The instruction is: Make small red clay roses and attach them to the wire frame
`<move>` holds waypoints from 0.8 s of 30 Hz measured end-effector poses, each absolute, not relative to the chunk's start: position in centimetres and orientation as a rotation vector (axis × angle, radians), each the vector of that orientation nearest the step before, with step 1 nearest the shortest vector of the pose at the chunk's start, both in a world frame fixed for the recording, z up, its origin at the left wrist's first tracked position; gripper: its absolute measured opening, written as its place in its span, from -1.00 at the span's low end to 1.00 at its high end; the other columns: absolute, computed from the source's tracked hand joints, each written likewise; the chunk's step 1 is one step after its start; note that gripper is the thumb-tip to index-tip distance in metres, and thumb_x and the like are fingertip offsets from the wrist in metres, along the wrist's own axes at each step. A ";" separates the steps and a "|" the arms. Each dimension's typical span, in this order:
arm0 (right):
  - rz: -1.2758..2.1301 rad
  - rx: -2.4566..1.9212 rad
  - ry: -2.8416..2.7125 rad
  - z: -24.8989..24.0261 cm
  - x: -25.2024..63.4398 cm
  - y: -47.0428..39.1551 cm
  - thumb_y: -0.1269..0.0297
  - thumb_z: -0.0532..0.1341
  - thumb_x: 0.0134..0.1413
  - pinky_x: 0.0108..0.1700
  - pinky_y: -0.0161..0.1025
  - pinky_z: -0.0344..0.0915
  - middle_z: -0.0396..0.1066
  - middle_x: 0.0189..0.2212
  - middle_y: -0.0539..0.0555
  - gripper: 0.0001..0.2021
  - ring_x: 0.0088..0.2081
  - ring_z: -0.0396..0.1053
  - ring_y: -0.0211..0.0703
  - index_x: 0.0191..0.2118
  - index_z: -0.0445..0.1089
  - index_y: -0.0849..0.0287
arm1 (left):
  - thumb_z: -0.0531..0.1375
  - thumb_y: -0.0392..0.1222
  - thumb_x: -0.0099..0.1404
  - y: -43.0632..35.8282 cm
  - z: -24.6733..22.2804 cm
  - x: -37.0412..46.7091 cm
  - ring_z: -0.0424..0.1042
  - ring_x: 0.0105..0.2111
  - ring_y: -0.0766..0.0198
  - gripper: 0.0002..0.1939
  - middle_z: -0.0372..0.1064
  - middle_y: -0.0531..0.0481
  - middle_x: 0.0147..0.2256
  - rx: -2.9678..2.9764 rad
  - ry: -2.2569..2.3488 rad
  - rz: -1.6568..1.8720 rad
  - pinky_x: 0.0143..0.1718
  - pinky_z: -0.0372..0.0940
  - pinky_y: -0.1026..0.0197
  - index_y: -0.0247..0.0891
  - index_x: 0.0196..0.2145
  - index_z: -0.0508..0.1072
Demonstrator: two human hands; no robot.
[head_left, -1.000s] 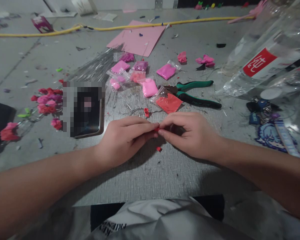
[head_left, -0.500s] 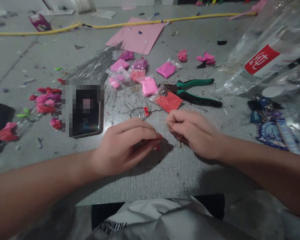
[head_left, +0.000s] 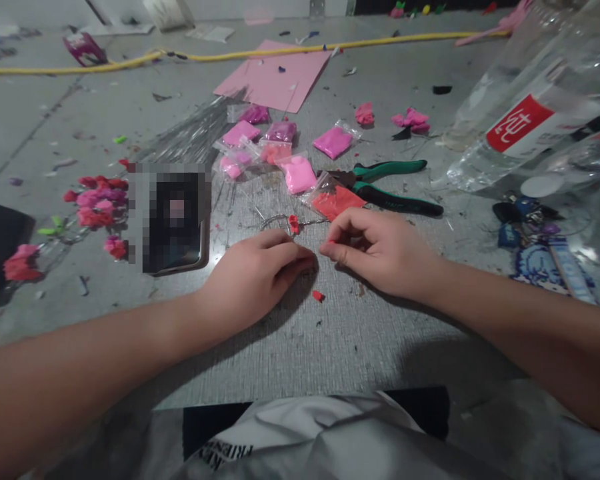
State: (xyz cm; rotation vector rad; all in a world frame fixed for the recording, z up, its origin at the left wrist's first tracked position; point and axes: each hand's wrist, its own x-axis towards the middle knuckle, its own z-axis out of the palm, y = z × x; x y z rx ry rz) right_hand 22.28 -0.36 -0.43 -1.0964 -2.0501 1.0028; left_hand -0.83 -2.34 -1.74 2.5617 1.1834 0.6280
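Pliers (head_left: 390, 190) taken as landmark. Red bit (head_left: 332, 243) is held left of the pliers, on the wearer's side, pinched between thumb and index tips of the right hand (head_left: 390, 250); other fingers are curled in. Left hand (head_left: 260, 273) is placed low over the desk (head_left: 300, 360), farther left of the pliers, fingers bent, tips drawn nearly together; whether anything is held there can't be told, tips are hidden.

Handling, as judged: soft modelling clay, near weightless, easily dented, maybe slightly tacky, slip unlikely. Best taken by its edge, fingertips only, light pressure; shape would probably be flattened by a hard squeeze.

Materials: second red piece (head_left: 318, 295), small and stubby, is left on the desk, wearer's side of the pliers. Red bud (head_left: 293, 224) is carried on thin twisted wire (head_left: 310, 223), left of the pliers; wire looks bendable. Orange-red slab is packed in a clear bag (head_left: 336, 200) just beside the pliers' head. Smooth pink packet (head_left: 300, 175) is placed left of the pliers. Pliers are splayed: dark metal head, green-and-black grips. Desk is grey, fine woven-look grain.
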 end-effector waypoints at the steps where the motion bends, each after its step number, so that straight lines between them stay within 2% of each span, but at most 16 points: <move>1: 0.993 -1.094 -2.068 -0.4 22.3 -0.4 0.25 0.36 0.23 -0.45 -0.32 0.21 0.44 -0.52 -0.07 -0.85 -0.51 0.33 -0.31 -0.31 0.44 0.18 | 0.21 -0.25 0.45 -2.3 -1.8 -0.8 0.52 -0.31 0.21 -0.83 0.52 -0.09 -0.25 2.559 1.194 0.639 -0.23 0.42 0.15 -0.26 -0.12 0.62; 3: 0.991 -1.081 -2.098 -0.3 22.3 -0.4 0.25 0.31 0.29 -0.45 -0.32 0.22 0.45 -0.54 -0.06 -0.83 -0.52 0.34 -0.32 -0.33 0.47 0.18 | 0.21 -0.25 0.45 -2.1 -2.0 -0.8 0.52 -0.30 0.20 -0.83 0.52 -0.10 -0.24 2.569 1.196 0.686 -0.23 0.42 0.15 -0.26 -0.12 0.62; 6: 1.110 -1.083 -2.032 -0.4 22.3 -0.6 0.30 0.20 0.38 -0.45 -0.33 0.28 0.54 -0.45 -0.02 -0.82 -0.52 0.40 -0.34 -0.28 0.50 0.19 | 0.21 -0.26 0.44 -1.9 -2.2 -0.8 0.49 -0.30 0.21 -0.84 0.51 -0.10 -0.25 2.603 1.220 0.768 -0.28 0.39 0.19 -0.26 -0.12 0.61; 8: 1.233 -1.117 -1.918 -0.5 22.3 -0.7 0.29 0.23 0.35 -0.49 -0.34 0.29 0.55 -0.42 0.00 -0.86 -0.52 0.42 -0.33 -0.25 0.49 0.19 | 0.21 -0.26 0.43 -1.8 -2.1 -0.8 0.47 -0.33 0.24 -0.85 0.49 -0.10 -0.26 2.602 1.231 0.812 -0.32 0.37 0.22 -0.27 -0.12 0.59; 10: 1.276 -1.147 -1.840 -0.5 22.3 -0.8 0.23 0.34 0.26 -0.54 -0.34 0.27 0.52 -0.49 -0.02 -0.85 -0.56 0.41 -0.31 -0.30 0.47 0.19 | 0.22 -0.28 0.41 -2.0 -1.8 -0.9 0.46 -0.34 0.26 -0.87 0.48 -0.11 -0.24 2.568 1.195 0.865 -0.35 0.36 0.23 -0.29 -0.13 0.57; 13: 1.041 -1.072 -1.944 0.0 22.5 -1.0 0.19 0.39 0.21 -0.52 -0.32 0.26 0.46 -0.55 -0.05 -0.80 -0.56 0.38 -0.31 -0.35 0.48 0.18 | 0.24 -0.29 0.39 -2.5 -0.9 -0.8 0.46 -0.37 0.29 -0.92 0.51 -0.06 -0.28 2.454 1.090 0.977 -0.34 0.36 0.24 -0.26 -0.17 0.54; 17: 0.615 -0.786 -2.172 0.8 22.2 -1.9 0.30 0.26 0.36 -0.21 -0.26 0.39 0.56 -0.36 0.01 -0.89 -0.30 0.49 -0.24 -0.20 0.55 0.13 | 0.27 -0.24 0.39 -3.2 -0.2 -0.3 0.40 -0.53 0.38 -0.94 0.49 0.06 -0.46 2.003 1.036 0.998 -0.50 0.30 0.32 -0.24 -0.27 0.54; 21: 0.537 -0.700 -2.189 0.9 21.7 -3.0 0.44 0.19 0.34 -0.14 -0.20 0.44 0.59 -0.16 0.10 -0.79 -0.18 0.52 -0.19 -0.03 0.53 0.11 | 0.28 -0.19 0.40 -2.8 -0.3 -0.2 0.19 -0.71 0.46 -0.86 0.26 0.17 -0.65 1.525 0.903 0.835 -0.71 0.07 0.39 -0.28 -0.32 0.51; 24: 0.551 -0.691 -2.210 0.9 21.6 -3.3 0.49 0.14 0.31 -0.12 -0.16 0.48 0.60 -0.15 0.09 -0.71 -0.15 0.54 -0.15 0.02 0.49 0.08 | 0.30 -0.15 0.38 -2.3 -0.4 -0.3 0.18 -0.72 0.47 -0.83 0.26 0.16 -0.66 1.445 0.866 0.754 -0.74 0.04 0.40 -0.30 -0.33 0.53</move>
